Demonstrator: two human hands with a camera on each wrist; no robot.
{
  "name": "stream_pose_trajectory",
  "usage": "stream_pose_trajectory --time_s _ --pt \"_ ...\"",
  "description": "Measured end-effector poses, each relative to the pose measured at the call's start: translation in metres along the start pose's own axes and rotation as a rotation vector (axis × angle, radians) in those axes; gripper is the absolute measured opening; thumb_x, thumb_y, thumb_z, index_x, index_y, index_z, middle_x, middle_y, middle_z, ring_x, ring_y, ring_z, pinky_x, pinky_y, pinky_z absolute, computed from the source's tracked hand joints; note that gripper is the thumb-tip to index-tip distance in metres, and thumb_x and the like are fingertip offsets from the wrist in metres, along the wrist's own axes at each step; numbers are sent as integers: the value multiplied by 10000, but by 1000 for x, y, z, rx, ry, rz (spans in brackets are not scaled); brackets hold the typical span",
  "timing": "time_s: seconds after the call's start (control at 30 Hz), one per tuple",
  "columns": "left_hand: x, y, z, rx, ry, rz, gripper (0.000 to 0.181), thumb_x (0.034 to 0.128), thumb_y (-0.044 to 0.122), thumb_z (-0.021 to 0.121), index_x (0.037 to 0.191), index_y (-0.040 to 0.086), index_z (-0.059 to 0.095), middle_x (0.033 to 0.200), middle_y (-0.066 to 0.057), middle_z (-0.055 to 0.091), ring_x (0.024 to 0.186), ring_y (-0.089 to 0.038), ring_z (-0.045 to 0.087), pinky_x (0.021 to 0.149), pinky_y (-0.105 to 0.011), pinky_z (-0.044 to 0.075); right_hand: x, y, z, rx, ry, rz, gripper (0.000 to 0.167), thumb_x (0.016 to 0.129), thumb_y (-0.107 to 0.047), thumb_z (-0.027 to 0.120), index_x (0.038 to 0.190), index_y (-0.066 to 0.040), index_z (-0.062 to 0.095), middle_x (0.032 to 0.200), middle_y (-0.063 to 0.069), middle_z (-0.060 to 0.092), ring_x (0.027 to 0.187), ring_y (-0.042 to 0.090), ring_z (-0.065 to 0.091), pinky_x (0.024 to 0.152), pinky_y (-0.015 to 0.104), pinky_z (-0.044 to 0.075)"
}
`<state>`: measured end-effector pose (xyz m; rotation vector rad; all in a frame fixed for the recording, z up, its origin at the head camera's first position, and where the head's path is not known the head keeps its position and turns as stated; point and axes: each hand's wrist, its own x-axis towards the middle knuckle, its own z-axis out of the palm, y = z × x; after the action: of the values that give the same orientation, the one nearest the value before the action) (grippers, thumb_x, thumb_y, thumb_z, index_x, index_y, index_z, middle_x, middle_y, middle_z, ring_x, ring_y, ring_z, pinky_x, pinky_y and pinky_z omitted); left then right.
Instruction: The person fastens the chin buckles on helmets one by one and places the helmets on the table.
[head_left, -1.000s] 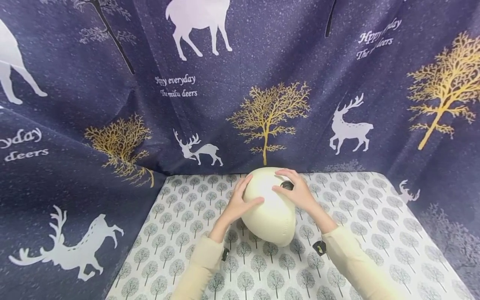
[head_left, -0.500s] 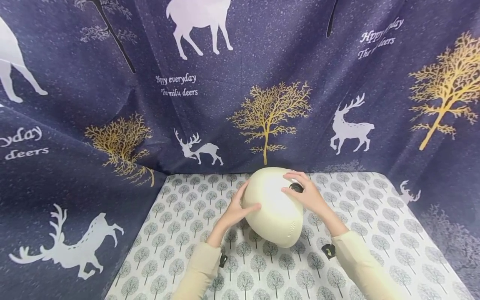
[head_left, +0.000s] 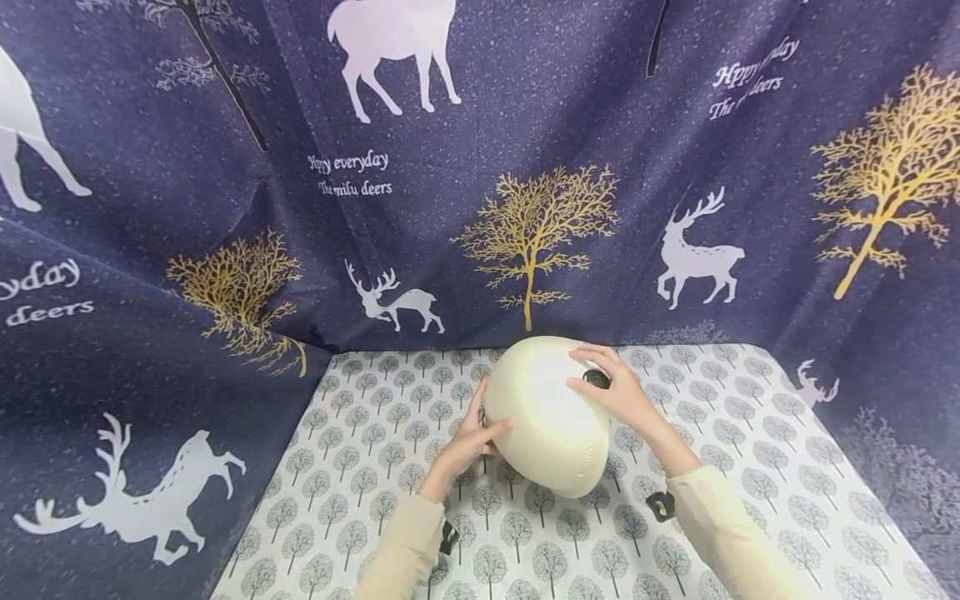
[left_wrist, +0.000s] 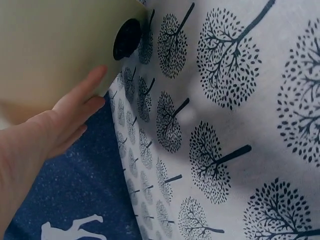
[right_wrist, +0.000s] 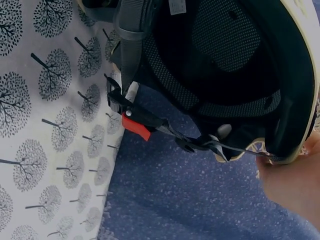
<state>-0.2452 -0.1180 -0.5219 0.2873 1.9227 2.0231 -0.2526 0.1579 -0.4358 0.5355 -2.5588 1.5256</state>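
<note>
A cream helmet [head_left: 551, 417] is tilted above the cloth in the head view, its smooth shell facing up. My right hand [head_left: 618, 387] pinches its right rim, with a black round part showing between thumb and fingers. Along the left side of the shell lies my left hand [head_left: 468, 437], fingers fairly straight and thumb on top. The left wrist view shows those fingers [left_wrist: 82, 95] against the shell, near a black round part [left_wrist: 127, 39]. In the right wrist view the dark padded inside [right_wrist: 227, 37] faces the camera, and a chin strap [right_wrist: 132, 50] hangs with a red-tabbed buckle [right_wrist: 135, 126].
A table covered by a white tree-print cloth [head_left: 360, 467] lies under the helmet. Dark blue curtains with deer and trees [head_left: 480, 250] stand behind it and at both sides. Small black devices [head_left: 660, 505] sit at the wrists.
The helmet has shifted right and turned a little, with my right hand moving along on its rim. My left hand has slid lower and slightly left on the shell.
</note>
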Motion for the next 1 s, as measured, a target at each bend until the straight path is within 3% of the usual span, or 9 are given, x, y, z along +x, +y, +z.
stream_pose_trajectory --time_s 0.3,0.53,0.67,0.87,1.0 --pt "-4 6 3 52 89 7 1056 847 273 753 1582 246 -3 1600 -310 44 1337 -540 395 872 -508 574 1 1 1 -39 -26 39 586 879 -275 711 1409 -131 507 1573 152 320 1449 436 272 1126 698 235" --pt "-14 8 -2 106 130 28 1084 803 309 794 1584 244 46 1561 -307 204 1253 -512 504 864 -521 575 5 1 8 -55 -61 -1 638 862 -268 730 1432 -122 483 1568 169 327 1441 440 281 1121 712 227" --pt "-18 8 -9 121 155 47 1083 792 303 806 1585 238 71 1540 -286 245 1269 -505 482 889 -516 567 7 0 14 -77 -59 -19 659 858 -291 734 1442 -129 472 1568 164 337 1433 443 302 1112 716 245" --pt "-19 13 -13 213 195 84 1075 769 317 827 1579 261 123 1607 -168 177 1382 -445 369 1045 -511 473 7 1 23 -83 -53 51 703 863 -374 716 1472 -166 434 1597 131 300 1454 442 266 1106 718 250" --pt "-23 18 -15 253 211 86 1069 757 314 839 1575 271 152 1632 -149 152 1261 -437 512 995 -490 518 7 6 29 -80 -55 99 742 866 -421 698 1501 -193 388 1611 148 256 1463 455 231 1102 733 224"
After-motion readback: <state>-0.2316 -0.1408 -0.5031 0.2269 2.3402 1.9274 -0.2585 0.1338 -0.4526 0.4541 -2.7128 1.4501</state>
